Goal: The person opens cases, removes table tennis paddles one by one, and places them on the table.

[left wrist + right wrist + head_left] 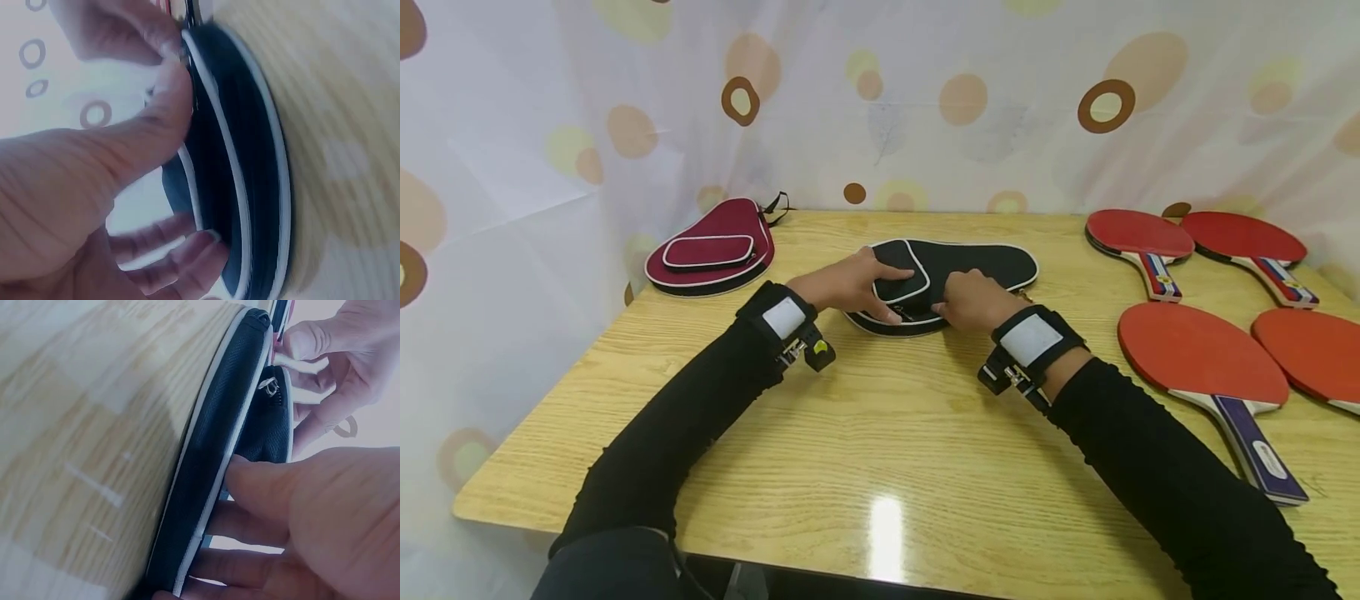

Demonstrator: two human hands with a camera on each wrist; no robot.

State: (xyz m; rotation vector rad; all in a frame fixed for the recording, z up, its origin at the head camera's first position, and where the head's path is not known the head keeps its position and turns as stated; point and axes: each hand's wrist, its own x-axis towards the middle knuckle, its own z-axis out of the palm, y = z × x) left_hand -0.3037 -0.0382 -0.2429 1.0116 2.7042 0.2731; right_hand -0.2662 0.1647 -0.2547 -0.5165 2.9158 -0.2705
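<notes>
**Two Hands on One Black Paddle Case**

While four red rubber-faced paddles (1202,354) are lying at right, the left hand (842,283) and right hand (973,302) are gripping the white-piped black fabric paddle case (977,262) mid-table (865,433), fingers curled; one maroon case (711,247) is sitting far left.

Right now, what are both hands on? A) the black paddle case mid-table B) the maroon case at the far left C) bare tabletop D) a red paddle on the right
A: the left hand and the right hand both rest on the black paddle case; the maroon case and the red paddles lie untouched.
</notes>
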